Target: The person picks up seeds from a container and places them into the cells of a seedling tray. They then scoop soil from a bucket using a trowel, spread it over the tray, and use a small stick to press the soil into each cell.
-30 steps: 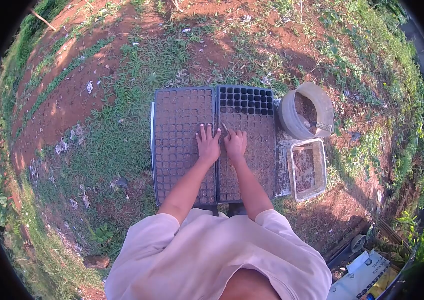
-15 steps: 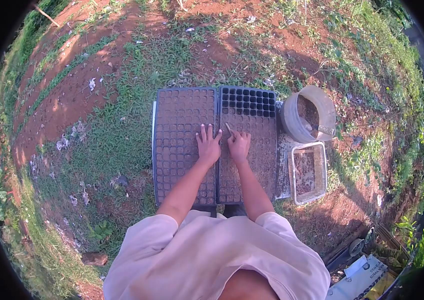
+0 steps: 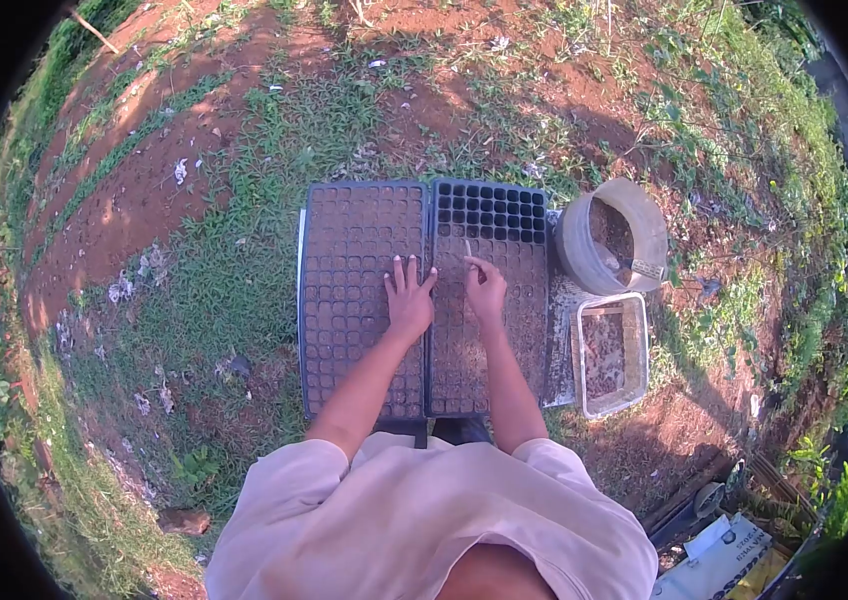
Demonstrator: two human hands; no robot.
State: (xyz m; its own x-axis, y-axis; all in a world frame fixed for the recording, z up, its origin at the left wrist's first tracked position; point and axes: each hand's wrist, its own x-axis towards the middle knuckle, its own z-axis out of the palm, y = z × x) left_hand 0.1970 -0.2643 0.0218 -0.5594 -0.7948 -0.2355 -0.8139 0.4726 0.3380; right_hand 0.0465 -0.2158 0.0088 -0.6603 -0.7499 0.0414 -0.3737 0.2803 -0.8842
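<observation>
Two black seedling trays lie side by side in the head view. Brown soil fills the cells of the left seedling tray point(image 3: 364, 215). The right seedling tray point(image 3: 519, 300) also holds soil, except for several rows of bare black cells at its far end. My left hand point(image 3: 410, 305) rests with fingers spread on the left tray, its thumb near the seam between the two. Over the right tray, my right hand point(image 3: 486, 295) pinches a short thin stick point(image 3: 468, 247), which points away from me toward the bare cells.
To the right of the trays stands a translucent round bucket point(image 3: 576, 250) with soil inside. Nearer me is a white rectangular tub point(image 3: 643, 350) with small reddish-brown bits in it. Grass and red earth surround the work spot. A printed sack point(image 3: 719, 565) lies at the lower right.
My right hand has shifted slightly to the right, and the stick has swung from a leftward slant to nearly straight ahead. My left hand stays spread on the left tray.
</observation>
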